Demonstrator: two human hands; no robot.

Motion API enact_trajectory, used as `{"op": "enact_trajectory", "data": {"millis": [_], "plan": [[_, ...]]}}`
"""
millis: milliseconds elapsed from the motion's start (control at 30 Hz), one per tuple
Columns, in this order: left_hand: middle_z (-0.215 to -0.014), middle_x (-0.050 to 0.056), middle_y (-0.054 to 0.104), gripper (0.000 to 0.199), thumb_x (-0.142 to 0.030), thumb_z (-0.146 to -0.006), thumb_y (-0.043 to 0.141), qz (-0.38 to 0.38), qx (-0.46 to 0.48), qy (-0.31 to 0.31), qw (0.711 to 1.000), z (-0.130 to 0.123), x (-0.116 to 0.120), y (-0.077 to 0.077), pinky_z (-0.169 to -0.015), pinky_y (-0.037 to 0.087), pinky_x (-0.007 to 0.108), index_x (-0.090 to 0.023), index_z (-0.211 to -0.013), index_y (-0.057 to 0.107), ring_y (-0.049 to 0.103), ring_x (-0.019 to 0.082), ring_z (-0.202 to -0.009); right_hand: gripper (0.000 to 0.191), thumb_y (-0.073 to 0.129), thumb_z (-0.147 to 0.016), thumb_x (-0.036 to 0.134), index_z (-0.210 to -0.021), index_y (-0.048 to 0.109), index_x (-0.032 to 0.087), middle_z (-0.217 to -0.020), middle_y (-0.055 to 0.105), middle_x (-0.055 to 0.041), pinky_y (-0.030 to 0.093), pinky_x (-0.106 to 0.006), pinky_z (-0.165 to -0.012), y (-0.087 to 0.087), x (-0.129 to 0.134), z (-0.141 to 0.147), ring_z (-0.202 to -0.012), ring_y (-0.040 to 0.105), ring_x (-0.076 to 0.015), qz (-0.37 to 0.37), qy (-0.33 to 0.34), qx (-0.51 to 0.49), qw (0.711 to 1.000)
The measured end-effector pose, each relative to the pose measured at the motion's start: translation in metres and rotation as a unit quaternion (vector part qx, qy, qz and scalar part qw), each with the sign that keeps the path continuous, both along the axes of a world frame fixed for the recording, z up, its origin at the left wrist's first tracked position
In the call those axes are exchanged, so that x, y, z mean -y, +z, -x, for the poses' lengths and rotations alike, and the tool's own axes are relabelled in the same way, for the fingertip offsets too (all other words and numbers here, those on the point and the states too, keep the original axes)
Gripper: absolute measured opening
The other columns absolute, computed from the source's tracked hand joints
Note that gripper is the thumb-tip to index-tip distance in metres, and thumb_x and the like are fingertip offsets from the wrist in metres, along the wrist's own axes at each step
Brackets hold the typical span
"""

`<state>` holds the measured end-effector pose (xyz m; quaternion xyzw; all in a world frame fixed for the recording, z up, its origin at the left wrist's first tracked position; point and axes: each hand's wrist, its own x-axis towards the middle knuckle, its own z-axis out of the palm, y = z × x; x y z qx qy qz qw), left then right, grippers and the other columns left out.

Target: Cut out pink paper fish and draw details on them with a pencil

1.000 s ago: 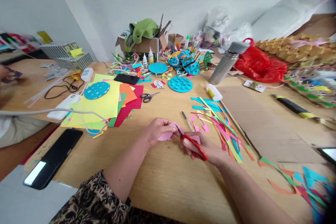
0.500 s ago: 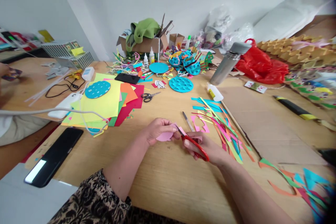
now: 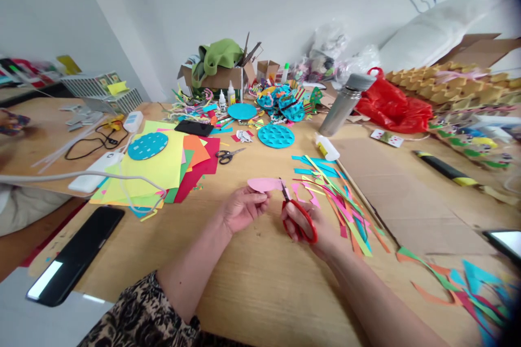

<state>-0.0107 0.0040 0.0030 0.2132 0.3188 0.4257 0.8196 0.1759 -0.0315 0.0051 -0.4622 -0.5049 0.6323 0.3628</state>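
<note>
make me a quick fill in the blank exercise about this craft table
The person's right grip holds metal-bladed scissors whose handles are ____.
The left grip holds a flat, curved-edged paper piece coloured ____.
The round blue disc with pale patches lies on a ____ paper sheet.
In the picture, the crumpled red plastic bag lies to the ____ of the silver cylindrical metal flask.
Missing words: red; pink; yellow; right.

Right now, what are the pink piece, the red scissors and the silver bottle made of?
The pink piece in the left hand looks like matte paper: thin and flat. The red scissors seem to have plastic handles, smooth and evenly red, and slim, dark metal blades. The silver bottle is probably metal, since its body shines; its duller grey lid may be plastic.
</note>
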Motion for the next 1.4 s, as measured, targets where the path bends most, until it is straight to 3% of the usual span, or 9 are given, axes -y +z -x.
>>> {"op": "enact_trajectory", "data": {"millis": [133, 367, 867, 1400], "plan": [[-0.079, 0.003, 0.069, 0.025, 0.003, -0.068, 0.075, 0.026, 0.009, 0.022, 0.999, -0.012, 0.006, -0.001, -0.064, 0.049, 0.016, -0.010, -0.088, 0.071, 0.063, 0.008, -0.068, 0.056, 0.067, -0.072, 0.073, -0.065, 0.056, 0.019, -0.045, 0.051, 0.0035, 0.026, -0.022, -0.038, -0.002, 0.004, 0.008, -0.036, 0.043, -0.0079, 0.011, -0.017, -0.005, 1.000], [-0.065, 0.001, 0.062, 0.013, -0.008, -0.069, 0.079, 0.040, -0.002, 0.048, 0.998, -0.016, 0.007, -0.007, -0.054, 0.045, 0.018, -0.009, -0.077, 0.069, 0.056, 0.008, -0.056, 0.058, 0.071, -0.069, 0.071, -0.057, 0.048, 0.020, -0.041, 0.049, 0.0033, 0.027, -0.022, -0.038, -0.006, 0.008, 0.016, -0.035, 0.042, -0.0081, -0.010, -0.017, 0.036, 0.999], [-0.065, 0.001, 0.066, 0.023, -0.016, -0.055, 0.084, -0.029, -0.064, 0.112, 0.991, -0.022, 0.011, -0.004, -0.057, 0.047, 0.022, -0.011, -0.073, 0.070, 0.058, 0.010, -0.057, 0.052, 0.071, -0.069, 0.069, -0.065, 0.053, 0.021, -0.042, 0.052, 0.0026, 0.029, -0.024, -0.039, 0.000, 0.011, 0.021, -0.036, 0.045, -0.0113, 0.002, -0.007, 0.057, 0.998], [-0.063, 0.003, 0.067, 0.020, -0.017, -0.054, 0.080, -0.043, -0.110, 0.127, 0.985, -0.022, 0.013, -0.004, -0.057, 0.048, 0.024, -0.010, -0.072, 0.073, 0.059, 0.012, -0.057, 0.054, 0.064, -0.073, 0.073, -0.064, 0.053, 0.021, -0.049, 0.054, 0.0016, 0.034, -0.024, -0.042, 0.002, 0.010, 0.017, -0.042, 0.049, -0.0113, 0.009, 0.026, 0.077, 0.997]]}}
